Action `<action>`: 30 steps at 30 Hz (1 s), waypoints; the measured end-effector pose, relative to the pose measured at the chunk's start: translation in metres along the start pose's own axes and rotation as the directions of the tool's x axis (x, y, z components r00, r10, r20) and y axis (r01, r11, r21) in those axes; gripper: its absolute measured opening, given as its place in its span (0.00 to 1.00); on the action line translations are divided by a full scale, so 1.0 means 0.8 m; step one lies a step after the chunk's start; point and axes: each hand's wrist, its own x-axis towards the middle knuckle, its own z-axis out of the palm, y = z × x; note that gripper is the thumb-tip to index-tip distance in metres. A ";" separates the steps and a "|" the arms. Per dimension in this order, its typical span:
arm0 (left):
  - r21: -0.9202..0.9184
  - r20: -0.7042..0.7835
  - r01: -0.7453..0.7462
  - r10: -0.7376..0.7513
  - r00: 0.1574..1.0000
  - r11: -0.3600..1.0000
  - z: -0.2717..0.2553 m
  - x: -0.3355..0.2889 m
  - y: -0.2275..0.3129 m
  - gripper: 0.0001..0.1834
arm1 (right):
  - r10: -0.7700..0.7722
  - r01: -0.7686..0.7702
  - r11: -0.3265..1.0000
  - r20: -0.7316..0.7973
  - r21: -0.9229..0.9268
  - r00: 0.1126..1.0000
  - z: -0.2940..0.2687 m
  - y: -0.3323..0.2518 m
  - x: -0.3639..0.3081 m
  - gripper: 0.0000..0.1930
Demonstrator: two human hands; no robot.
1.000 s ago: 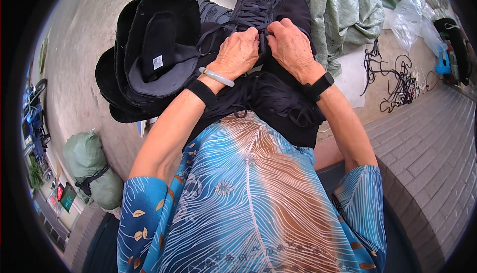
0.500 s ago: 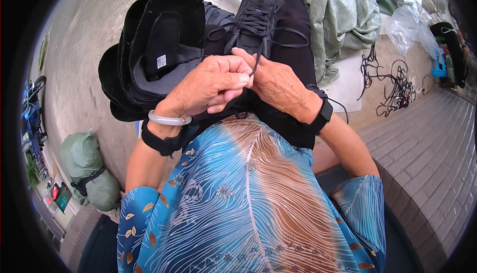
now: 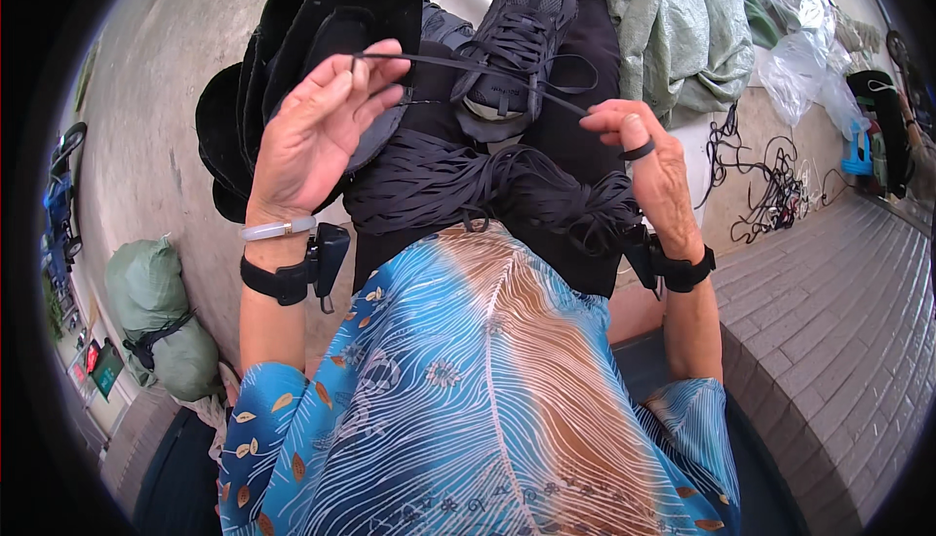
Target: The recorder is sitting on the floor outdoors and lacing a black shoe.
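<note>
A dark grey shoe [image 3: 519, 34] rests on my lap with its toe pointing away from me. My left hand [image 3: 327, 112] is raised on the left, thumb and fingertips pinching one end of a dark shoelace [image 3: 429, 60]. On the right my right hand [image 3: 639, 151] grips the same lace, which stretches across the shoe's collar between both hands. A dark band of lace loops around a right-hand finger. A thick bundle of dark shoelaces [image 3: 419, 185] lies across my thighs, below the shoe.
Stacked black shoe-like pieces [image 3: 331, 9] stand at the left. A pale green woven sack [image 3: 682, 29] and clear plastic bags [image 3: 804, 58] lie at the upper right. Tangled black cords [image 3: 765, 180] are on the floor. A tied green sack [image 3: 161, 307] sits lower left.
My hands were together in front of the shoe and have moved apart, pulling a lace out between them. The lace bundle on my lap now shows.
</note>
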 end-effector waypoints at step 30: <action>0.983 0.166 -0.157 -0.096 0.982 0.094 0.027 0.045 -0.038 0.06 | -0.097 0.366 0.663 0.410 -0.653 0.907 -0.006 0.029 0.039 0.08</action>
